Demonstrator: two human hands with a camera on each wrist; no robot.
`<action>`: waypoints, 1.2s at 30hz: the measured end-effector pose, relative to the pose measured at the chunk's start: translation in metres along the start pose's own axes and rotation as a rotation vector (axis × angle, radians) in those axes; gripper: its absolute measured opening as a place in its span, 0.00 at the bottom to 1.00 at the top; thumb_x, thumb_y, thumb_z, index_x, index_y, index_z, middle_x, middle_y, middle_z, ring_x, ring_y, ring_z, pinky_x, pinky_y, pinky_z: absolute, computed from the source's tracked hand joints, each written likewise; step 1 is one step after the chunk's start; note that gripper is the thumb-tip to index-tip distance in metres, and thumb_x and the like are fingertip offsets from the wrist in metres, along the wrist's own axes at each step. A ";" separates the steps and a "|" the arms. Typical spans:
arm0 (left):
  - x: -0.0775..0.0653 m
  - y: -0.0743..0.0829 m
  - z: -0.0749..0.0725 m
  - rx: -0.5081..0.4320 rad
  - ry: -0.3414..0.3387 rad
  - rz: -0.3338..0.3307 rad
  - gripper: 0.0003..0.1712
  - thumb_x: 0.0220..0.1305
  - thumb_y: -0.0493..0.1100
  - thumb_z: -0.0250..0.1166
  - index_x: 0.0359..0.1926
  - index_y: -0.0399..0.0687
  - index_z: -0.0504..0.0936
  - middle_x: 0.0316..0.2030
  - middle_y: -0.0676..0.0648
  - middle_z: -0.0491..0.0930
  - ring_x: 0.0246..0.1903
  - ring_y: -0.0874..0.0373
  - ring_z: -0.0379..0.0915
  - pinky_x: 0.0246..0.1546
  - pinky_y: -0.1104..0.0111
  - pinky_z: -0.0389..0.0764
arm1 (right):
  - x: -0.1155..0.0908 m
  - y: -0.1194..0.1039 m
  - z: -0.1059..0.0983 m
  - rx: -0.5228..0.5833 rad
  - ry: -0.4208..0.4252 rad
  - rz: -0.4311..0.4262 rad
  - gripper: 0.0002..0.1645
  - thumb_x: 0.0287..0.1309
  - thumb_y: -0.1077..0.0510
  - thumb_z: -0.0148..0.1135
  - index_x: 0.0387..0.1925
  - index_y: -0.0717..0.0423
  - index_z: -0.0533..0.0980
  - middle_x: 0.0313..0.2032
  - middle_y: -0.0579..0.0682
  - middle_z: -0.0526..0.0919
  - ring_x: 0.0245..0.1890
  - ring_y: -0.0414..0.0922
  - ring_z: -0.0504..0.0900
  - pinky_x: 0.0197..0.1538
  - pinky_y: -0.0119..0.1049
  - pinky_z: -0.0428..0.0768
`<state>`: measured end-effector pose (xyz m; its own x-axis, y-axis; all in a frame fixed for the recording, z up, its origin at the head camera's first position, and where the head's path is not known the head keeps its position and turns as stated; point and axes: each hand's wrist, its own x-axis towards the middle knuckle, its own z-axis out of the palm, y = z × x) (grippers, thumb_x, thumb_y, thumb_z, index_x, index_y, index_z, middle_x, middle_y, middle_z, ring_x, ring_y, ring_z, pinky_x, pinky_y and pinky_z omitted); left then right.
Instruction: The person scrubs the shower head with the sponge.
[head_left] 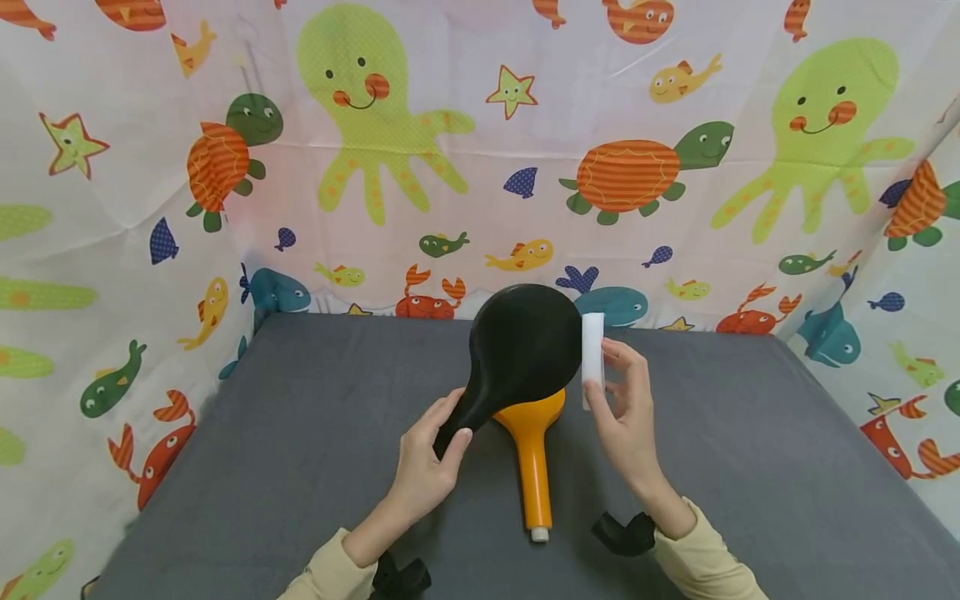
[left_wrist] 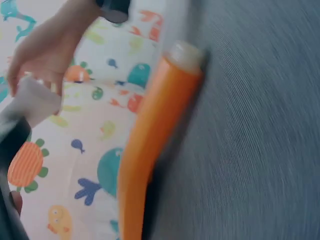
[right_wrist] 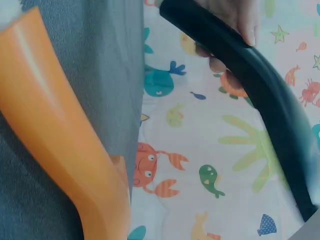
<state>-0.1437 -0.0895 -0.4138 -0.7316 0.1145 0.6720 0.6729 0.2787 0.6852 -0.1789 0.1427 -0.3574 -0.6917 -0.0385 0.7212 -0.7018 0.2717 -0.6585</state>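
Observation:
My left hand (head_left: 429, 458) grips a black handheld shower head (head_left: 528, 342) by its handle, its smooth rounded back facing up. In my right hand (head_left: 628, 412) a slim white block (head_left: 592, 358) is pinched upright between thumb and fingers, right at the black head's right edge. An orange handheld shower head (head_left: 533, 467) lies on the table below, its handle pointing toward me and ending in a whitish tip. The black head partly covers the orange one's round end. In the left wrist view the white block (left_wrist: 37, 100) appears thick and blurred.
A grey cloth-covered table (head_left: 337, 400) spreads beneath everything. Behind it and along both sides hangs a white curtain (head_left: 465, 108) printed with sea animals. Black straps (head_left: 626, 533) show at both wrists.

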 end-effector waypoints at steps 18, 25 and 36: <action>0.004 0.002 0.004 -0.629 -0.088 -0.444 0.22 0.60 0.32 0.61 0.54 0.31 0.66 0.41 0.39 0.74 0.33 0.55 0.79 0.33 0.67 0.80 | 0.003 0.004 0.025 -0.003 -0.005 -0.311 0.25 0.52 0.66 0.60 0.51 0.73 0.66 0.56 0.73 0.61 0.54 0.58 0.64 0.53 0.34 0.72; 0.004 0.002 0.005 -0.789 -0.222 -0.540 0.23 0.66 0.36 0.55 0.58 0.24 0.66 0.42 0.39 0.80 0.41 0.52 0.80 0.36 0.66 0.81 | -0.006 0.016 0.037 -0.203 -0.188 -0.594 0.19 0.64 0.56 0.53 0.52 0.63 0.72 0.57 0.69 0.64 0.58 0.63 0.63 0.61 0.40 0.66; 0.003 0.001 0.005 -0.905 -0.432 -0.498 0.24 0.71 0.38 0.47 0.62 0.25 0.61 0.50 0.28 0.73 0.46 0.50 0.78 0.38 0.64 0.81 | 0.013 0.026 0.026 -0.355 -0.122 -0.517 0.20 0.60 0.63 0.53 0.55 0.60 0.72 0.60 0.65 0.63 0.62 0.63 0.60 0.57 0.57 0.66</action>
<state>-0.1456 -0.0835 -0.4122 -0.7993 0.5543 0.2321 -0.0033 -0.3903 0.9207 -0.2106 0.1242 -0.3702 -0.3081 -0.3535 0.8832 -0.8653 0.4901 -0.1057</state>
